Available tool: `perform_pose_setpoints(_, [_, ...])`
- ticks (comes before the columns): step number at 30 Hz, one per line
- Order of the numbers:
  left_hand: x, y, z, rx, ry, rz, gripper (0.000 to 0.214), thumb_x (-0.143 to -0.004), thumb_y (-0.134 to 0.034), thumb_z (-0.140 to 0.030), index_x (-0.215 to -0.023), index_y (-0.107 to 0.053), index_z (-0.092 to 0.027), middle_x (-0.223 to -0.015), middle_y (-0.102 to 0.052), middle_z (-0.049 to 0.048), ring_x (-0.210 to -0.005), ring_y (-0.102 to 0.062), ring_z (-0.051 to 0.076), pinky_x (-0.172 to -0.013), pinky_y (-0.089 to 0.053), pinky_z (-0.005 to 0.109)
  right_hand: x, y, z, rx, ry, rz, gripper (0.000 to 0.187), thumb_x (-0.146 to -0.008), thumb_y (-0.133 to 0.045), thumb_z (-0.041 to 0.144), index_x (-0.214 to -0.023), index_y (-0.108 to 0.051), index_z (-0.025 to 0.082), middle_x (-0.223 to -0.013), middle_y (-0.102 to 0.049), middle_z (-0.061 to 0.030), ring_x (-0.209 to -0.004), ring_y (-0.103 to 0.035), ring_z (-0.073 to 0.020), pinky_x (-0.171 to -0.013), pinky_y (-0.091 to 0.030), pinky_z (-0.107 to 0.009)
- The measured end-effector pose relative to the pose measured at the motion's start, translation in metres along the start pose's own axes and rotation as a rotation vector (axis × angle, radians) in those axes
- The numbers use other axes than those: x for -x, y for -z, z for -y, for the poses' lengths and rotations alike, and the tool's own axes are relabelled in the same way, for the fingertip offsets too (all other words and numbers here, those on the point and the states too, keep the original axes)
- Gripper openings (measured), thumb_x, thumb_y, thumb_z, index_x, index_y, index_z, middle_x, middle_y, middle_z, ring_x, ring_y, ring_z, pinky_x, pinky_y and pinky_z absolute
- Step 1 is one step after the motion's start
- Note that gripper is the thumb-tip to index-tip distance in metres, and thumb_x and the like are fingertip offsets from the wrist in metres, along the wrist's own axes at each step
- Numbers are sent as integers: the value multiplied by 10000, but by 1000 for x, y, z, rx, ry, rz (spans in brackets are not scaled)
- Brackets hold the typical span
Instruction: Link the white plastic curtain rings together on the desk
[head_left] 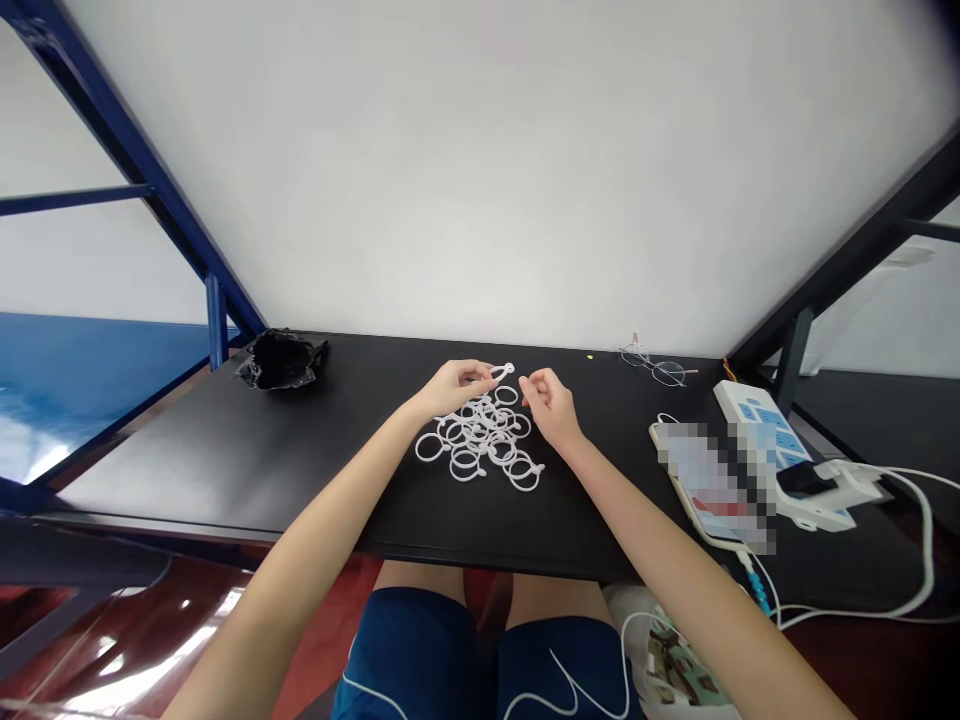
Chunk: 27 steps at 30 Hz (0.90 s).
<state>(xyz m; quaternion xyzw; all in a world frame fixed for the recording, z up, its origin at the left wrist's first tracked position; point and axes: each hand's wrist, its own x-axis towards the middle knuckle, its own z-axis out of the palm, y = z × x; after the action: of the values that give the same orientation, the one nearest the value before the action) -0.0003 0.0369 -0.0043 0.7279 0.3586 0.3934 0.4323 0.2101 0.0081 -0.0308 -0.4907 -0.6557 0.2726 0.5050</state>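
Observation:
My left hand (459, 387) pinches a white curtain ring (502, 371) between thumb and fingers, at the far side of a loose pile. The ring has a small knob-like eyelet on its rim and points toward my other hand. Just right of it, my right hand (550, 405) is closed, with thumb and fingertips together. Whether anything small sits in that pinch I cannot make out. Below and between both hands, several more white curtain rings (466, 460) lie overlapping on the black table (337, 440).
A crumpled black plastic bag (281, 362) stands open at the back left. Eyeglasses (667, 373) lie at the back right. A plugged-in phone (705, 490), a white power strip (780, 440) and cables (926, 540) occupy the right side. A white wall (480, 180) rises behind.

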Motion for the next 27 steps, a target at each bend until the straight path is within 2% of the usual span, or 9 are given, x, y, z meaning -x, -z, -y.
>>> perform_pose_setpoints(3, [15,-5,-10,171,18,98,301,-745,-762,-386,-799,-635,-118,-1162,-661,155,-920,-664,213,-812,-535,351,7,-2,8,6,63,96,385,-886,-512,577,-763,-443,219,-535,-481,58,-449,-405,-92,-459,-322,-227])
perform_pose_setpoints(7, [22,-8,-19,352,35,180,315,-710,-813,-328,-821,-600,-124,-1015,-699,123,-890,-677,194,-814,-539,343,15,-5,18,-3,174,251,473,-933,-420,563,-622,-396,208,-512,-412,42,-470,-357,-94,-477,-298,-248])
perform_pose_setpoints(12, [28,-8,-24,356,71,230,336,-683,-843,-289,-859,-601,-136,-921,-702,81,-809,-672,158,-754,-533,300,20,-6,27,-38,269,273,568,-963,-354,532,-500,-326,203,-462,-346,30,-463,-315,-95,-503,-288,-275])
perform_pose_setpoints(16, [30,-11,-26,344,94,287,363,-683,-841,-287,-961,-661,-136,-950,-700,88,-865,-677,177,-816,-540,322,20,-5,26,-12,275,272,595,-960,-352,537,-475,-290,199,-448,-320,26,-447,-285,-87,-481,-240,-277])
perform_pose_setpoints(19, [29,-20,-25,365,141,247,349,-729,-803,-324,-999,-691,-134,-967,-706,97,-919,-677,197,-856,-548,343,19,-4,25,34,232,206,603,-966,-343,535,-472,-278,196,-447,-308,24,-445,-280,-86,-477,-229,-279])
perform_pose_setpoints(21, [29,-27,-24,366,154,212,326,-744,-788,-354,-969,-711,-130,-906,-711,86,-880,-678,192,-821,-561,334,19,-4,26,49,232,181,601,-966,-355,534,-476,-283,195,-448,-304,24,-447,-281,-86,-476,-230,-279])
perform_pose_setpoints(24, [30,-33,-24,325,129,168,328,-740,-787,-392,-928,-735,-129,-826,-710,71,-771,-672,175,-728,-570,308,19,-4,28,36,259,184,597,-965,-364,537,-482,-300,193,-454,-312,24,-448,-290,-86,-476,-238,-277])
perform_pose_setpoints(27, [31,-34,-23,292,89,144,339,-718,-802,-400,-917,-749,-132,-809,-717,68,-737,-673,177,-700,-565,298,20,-4,31,41,267,182,599,-959,-371,554,-484,-309,194,-458,-327,21,-451,-307,-89,-477,-249,-276])
